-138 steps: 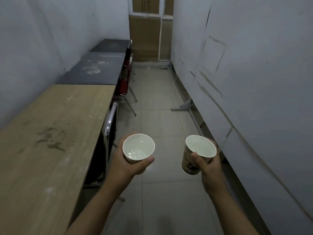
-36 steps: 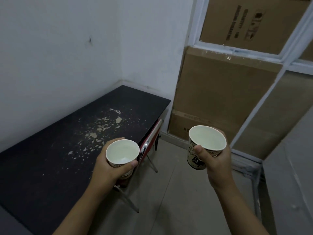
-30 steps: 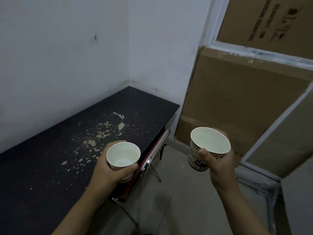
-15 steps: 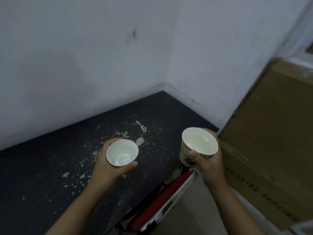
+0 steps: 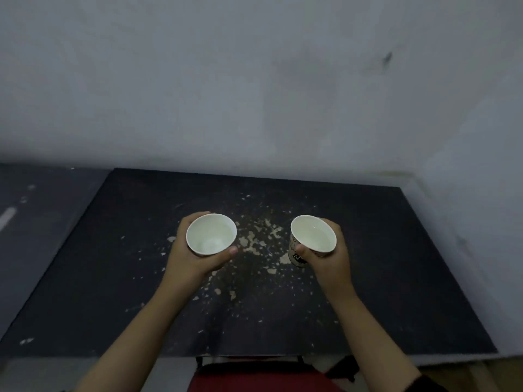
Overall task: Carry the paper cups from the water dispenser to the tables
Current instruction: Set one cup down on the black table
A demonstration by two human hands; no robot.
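Note:
I hold one paper cup in each hand above a black table (image 5: pixel 396 278) whose top is flecked with pale chipped spots. My left hand (image 5: pixel 195 260) wraps the left paper cup (image 5: pixel 210 234), white inside with a little liquid at the bottom. My right hand (image 5: pixel 329 260) grips the right paper cup (image 5: pixel 312 236), which has dark print on its side and holds liquid too. Both cups are upright and side by side over the middle of the table. Whether either cup touches the tabletop is hidden by my hands.
A grey-white wall (image 5: pixel 254 94) rises right behind the table and another wall closes the right side. A second, greyer table (image 5: pixel 34 222) adjoins on the left. A red chair seat (image 5: pixel 254 377) sits tucked under the near edge.
My view has swung left from the cardboard boxes to face the black table squarely. Both hands with their cups have moved out over the tabletop.

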